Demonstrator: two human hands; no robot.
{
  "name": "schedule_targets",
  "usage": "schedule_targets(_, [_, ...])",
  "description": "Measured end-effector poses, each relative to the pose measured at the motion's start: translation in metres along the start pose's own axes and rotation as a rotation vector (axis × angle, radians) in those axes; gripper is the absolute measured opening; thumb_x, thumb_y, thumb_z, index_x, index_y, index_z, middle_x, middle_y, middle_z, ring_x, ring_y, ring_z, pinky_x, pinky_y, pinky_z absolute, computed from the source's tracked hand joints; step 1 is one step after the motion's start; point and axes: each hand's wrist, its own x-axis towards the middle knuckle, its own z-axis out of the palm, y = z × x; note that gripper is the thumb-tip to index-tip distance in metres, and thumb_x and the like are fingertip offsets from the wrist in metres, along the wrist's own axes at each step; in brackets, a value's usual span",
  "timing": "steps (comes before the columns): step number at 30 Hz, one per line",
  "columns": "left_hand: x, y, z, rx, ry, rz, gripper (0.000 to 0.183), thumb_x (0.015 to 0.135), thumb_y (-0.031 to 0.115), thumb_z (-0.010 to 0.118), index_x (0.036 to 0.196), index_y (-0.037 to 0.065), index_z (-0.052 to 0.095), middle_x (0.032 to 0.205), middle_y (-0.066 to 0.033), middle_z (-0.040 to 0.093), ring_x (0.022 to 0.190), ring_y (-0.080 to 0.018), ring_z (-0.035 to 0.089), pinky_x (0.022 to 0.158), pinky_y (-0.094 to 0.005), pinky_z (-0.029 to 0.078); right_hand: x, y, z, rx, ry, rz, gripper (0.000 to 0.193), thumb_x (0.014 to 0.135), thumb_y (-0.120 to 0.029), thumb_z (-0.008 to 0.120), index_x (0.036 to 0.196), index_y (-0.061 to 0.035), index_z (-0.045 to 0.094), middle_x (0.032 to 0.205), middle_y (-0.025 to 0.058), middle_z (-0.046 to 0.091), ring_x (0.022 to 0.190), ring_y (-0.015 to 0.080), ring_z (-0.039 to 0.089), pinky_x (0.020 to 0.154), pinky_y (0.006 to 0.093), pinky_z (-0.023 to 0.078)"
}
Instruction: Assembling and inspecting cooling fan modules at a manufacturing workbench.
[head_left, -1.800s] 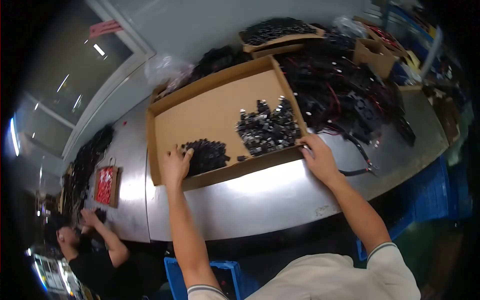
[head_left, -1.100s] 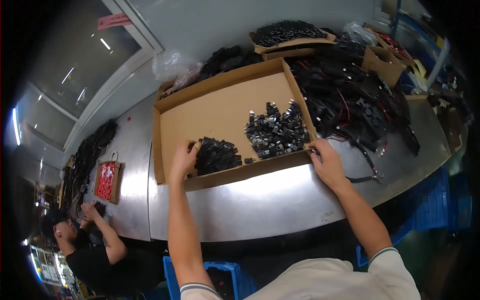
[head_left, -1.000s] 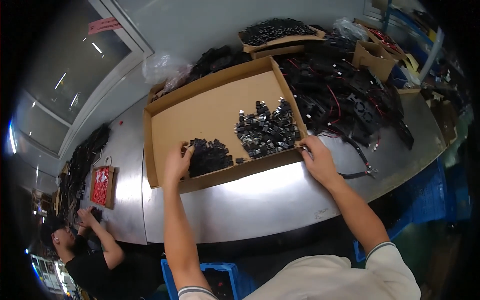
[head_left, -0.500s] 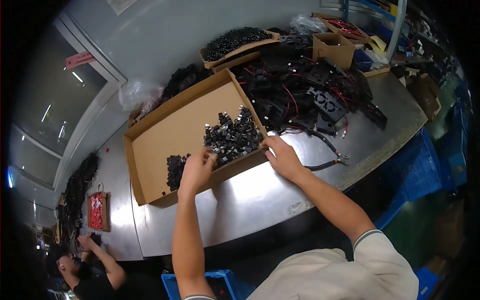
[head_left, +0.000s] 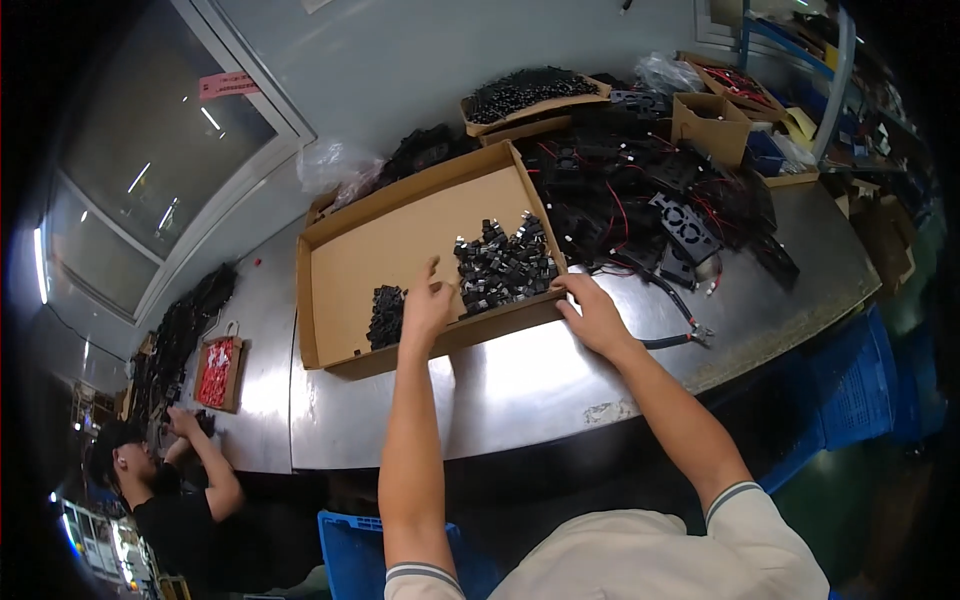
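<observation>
A shallow cardboard box (head_left: pixel 375 225) lies tilted to my view on the metal table. In its near right part is a heap of small black parts with shiny metal ends (head_left: pixel 505 265). A smaller heap of little black parts (head_left: pixel 385 318) lies nearer its front left. My left hand (head_left: pixel 428 308) is over the front wall, between the two heaps, fingers apart and one finger pointing up; I see nothing in it. At the box's near right corner, my right hand (head_left: pixel 592 312) grips the cardboard edge between thumb and fingers.
Cutting pliers with black handles (head_left: pixel 690 335) lie right of my right hand. Black fan housings with red wires (head_left: pixel 685 225) pile up behind. A small open carton (head_left: pixel 710 130) stands farther back. A co-worker (head_left: pixel 160 470) sits at the left, near a box of red parts (head_left: pixel 217 375).
My view has swung, so the scene sits farther right. My left hand has lifted from the parts and its fingers have spread. My right hand stays at the box corner.
</observation>
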Motion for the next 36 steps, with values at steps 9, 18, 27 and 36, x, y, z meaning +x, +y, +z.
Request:
schedule_targets(9, [-0.012, 0.005, -0.055, -1.582, 0.376, -0.170, 0.025, 0.096, 0.013, 0.058, 0.119, 0.002, 0.055, 0.123, -0.0158, 0.056, 0.111, -0.0250, 0.057, 0.082, -0.0351, 0.052, -0.068, -0.129, 0.085, 1.254, -0.602, 0.303, 0.077, 0.091, -0.008, 0.067, 0.154, -0.0106, 0.024, 0.145, 0.0121, 0.043, 0.131, 0.0179, 0.044, 0.107, 0.0328, 0.039])
schedule_targets(18, [0.015, -0.019, -0.106, -1.575, 0.329, -0.091, 0.016, 0.098, 0.013, 0.055, 0.106, -0.001, 0.059, 0.101, -0.0121, 0.065, 0.097, -0.0212, 0.063, 0.074, -0.0310, 0.052, -0.158, -0.154, 0.081, 1.497, -0.759, 0.797, 0.056, 0.100, -0.031, 0.057, 0.145, -0.0060, 0.036, 0.130, 0.0082, 0.055, 0.118, 0.0171, 0.055, 0.096, 0.0345, 0.049])
schedule_targets(27, [0.009, 0.030, -0.011, -0.611, 0.229, 0.111, 0.034, 0.093, 0.017, 0.064, 0.124, 0.005, 0.057, 0.115, -0.0089, 0.062, 0.097, -0.0189, 0.061, 0.079, -0.0288, 0.048, -0.207, -0.154, 0.063, 1.452, -1.359, 0.941, 0.074, 0.093, -0.050, 0.062, 0.148, -0.0083, 0.032, 0.128, 0.0114, 0.057, 0.110, 0.0239, 0.059, 0.086, 0.0402, 0.053])
schedule_targets(36, [-0.056, 0.056, 0.116, 0.587, -0.152, 0.558, 0.063, 0.082, 0.026, 0.073, 0.140, 0.018, 0.050, 0.137, -0.0102, 0.052, 0.126, -0.0331, 0.045, 0.102, -0.0486, 0.035, -0.076, -0.055, -0.118, 0.117, -0.539, 0.254, 0.044, 0.090, -0.027, 0.066, 0.125, -0.0010, 0.058, 0.117, 0.0189, 0.062, 0.104, 0.0291, 0.063, 0.094, 0.0399, 0.049])
